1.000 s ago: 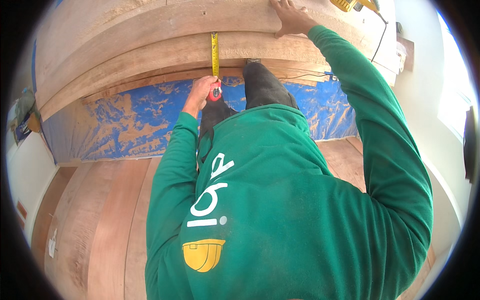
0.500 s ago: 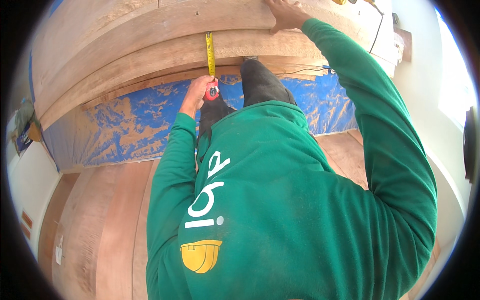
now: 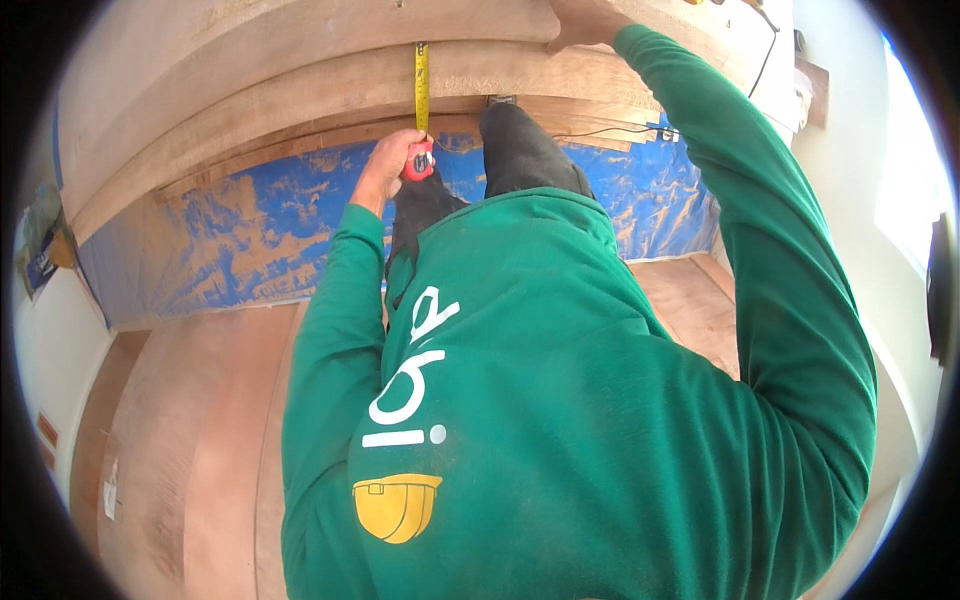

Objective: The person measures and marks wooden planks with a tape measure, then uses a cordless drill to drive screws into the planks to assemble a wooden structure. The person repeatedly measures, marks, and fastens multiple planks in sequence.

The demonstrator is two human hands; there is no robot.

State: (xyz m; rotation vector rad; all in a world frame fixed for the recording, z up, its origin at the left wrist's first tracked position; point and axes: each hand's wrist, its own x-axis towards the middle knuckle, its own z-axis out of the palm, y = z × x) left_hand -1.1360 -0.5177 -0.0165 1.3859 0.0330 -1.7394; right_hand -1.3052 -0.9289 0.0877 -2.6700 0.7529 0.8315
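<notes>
My left hand (image 3: 382,165) is closed around a red tape measure (image 3: 418,162), low in front of the stacked wooden boards. From its case the yellow tape blade (image 3: 421,95) runs straight out and away, across the edge of the nearer board (image 3: 330,88) to the edge of the board above it (image 3: 300,50). My right hand (image 3: 592,22) rests on the upper board at the top right, thumb stretched out. The picture's upper edge cuts off its other fingers.
Blue plastic sheeting (image 3: 250,230), smeared with sawdust, covers the floor under the boards. Wooden floorboards (image 3: 220,430) lie nearer. A dark cable (image 3: 600,132) runs below the boards toward the right. At the far left sits a bundle of dark items (image 3: 45,245).
The whole view has shifted, so boards and hands sit higher in the picture. My right hand's fingers have passed out of the frame. My left hand keeps its hold on the tape measure.
</notes>
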